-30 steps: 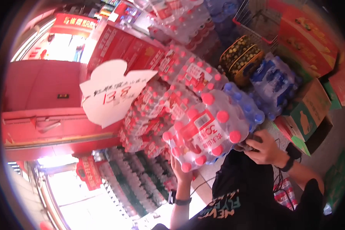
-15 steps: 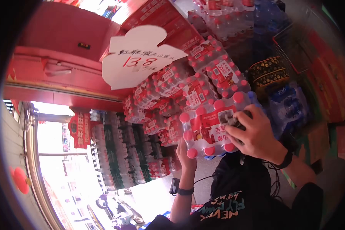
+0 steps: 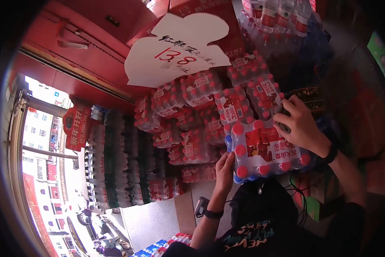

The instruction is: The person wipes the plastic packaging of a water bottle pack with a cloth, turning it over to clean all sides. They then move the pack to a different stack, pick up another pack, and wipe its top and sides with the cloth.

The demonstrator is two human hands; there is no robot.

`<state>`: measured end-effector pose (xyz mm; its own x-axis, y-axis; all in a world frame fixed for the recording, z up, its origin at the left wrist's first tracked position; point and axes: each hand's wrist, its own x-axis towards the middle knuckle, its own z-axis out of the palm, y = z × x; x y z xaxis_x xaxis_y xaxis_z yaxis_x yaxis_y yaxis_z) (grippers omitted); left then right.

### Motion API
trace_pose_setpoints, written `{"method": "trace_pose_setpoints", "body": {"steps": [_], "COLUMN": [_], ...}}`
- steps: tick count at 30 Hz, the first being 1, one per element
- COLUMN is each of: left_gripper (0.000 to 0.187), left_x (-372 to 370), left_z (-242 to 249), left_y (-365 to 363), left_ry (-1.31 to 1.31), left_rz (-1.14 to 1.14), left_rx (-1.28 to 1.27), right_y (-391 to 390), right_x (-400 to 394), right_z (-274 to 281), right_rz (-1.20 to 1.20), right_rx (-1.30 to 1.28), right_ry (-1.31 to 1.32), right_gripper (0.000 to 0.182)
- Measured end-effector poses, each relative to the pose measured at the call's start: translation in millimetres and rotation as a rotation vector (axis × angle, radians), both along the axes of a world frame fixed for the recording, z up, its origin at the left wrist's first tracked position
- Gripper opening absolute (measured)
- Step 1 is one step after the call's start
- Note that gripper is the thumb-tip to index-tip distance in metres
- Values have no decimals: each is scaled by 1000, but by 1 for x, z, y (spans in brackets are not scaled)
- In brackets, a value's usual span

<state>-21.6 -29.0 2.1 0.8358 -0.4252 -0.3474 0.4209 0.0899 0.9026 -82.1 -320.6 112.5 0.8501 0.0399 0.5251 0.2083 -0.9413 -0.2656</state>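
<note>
A shrink-wrapped pack of red-capped bottles lies in front of my chest, with blue caps showing under its left and lower edges. My left hand grips the pack's lower left edge, fingers closed against it. Over the upper right corner is my right hand, its curled fingers closed round a greyish, crumpled cloth that is partly hidden. More red-capped packs stand just beyond.
A white price sign reading 13.8 hangs above the stacked packs. Green-labelled bottle packs are piled at the left. Red cabinets stand at upper left, scooters outside. Cables hang near my right side.
The view has shifted. The held pack and my left hand appear farther right and lower. My right hand with the cloth has moved from the pack's label towards its upper right edge.
</note>
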Motion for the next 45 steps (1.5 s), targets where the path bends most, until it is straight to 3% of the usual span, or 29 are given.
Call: {"method": "trace_pose_setpoints", "body": {"steps": [3, 7, 11, 14, 18, 21, 24, 28, 30, 33, 37, 42, 44, 45], "left_gripper": [25, 25, 22, 17, 16, 34, 15, 15, 14, 14, 15, 16, 17, 20], "left_x": [17, 38, 51, 52, 54, 57, 55, 56, 61, 59, 56, 51, 51, 52], "left_z": [1, 14, 8, 6, -16, -35, -26, -16, -24, -17, -6, -17, -7, -15], "left_y": [15, 24, 25, 26, 22, 25, 22, 22, 21, 19, 16, 14, 16, 17], "left_ry": [137, 140, 321, 312, 391, 329, 363, 329, 331, 340, 304, 335, 341, 336], "left_rz": [-159, -386, -457, -472, -412, -497, -446, -480, -507, -507, -497, -471, -480, -495], "left_rx": [-157, -150, -411, -364, -487, -527, -431, -354, -358, -369, -313, -440, -444, -454], "right_y": [15, 61, 85, 109, 136, 149, 117, 66, 38, 14, 23, 63, 82, 91], "right_x": [8, 32, 63, 65, 16, -26, -58, -74, -67, -48, -27, 15, 35, 43], "right_z": [2, 4, 0, -4, -2, 4, 4, 10, 0, -16, -9, -2, -7, -6], "right_rz": [69, 139, 126, 83, 133, 119, -62, -509, -623, -628, -579, -407, -302, -273], "right_rx": [67, -116, 54, 33, 35, 2, -88, -126, -112, 93, 19, -4, 96, -12], "right_ry": [73, 44, 66, 90, 62, 39, 59, 60, -38, -27, -48, 40, -22, -16], "right_gripper": [20, 19, 19, 20, 23, 21, 19, 17, 17, 16, 17, 18, 18, 19]}}
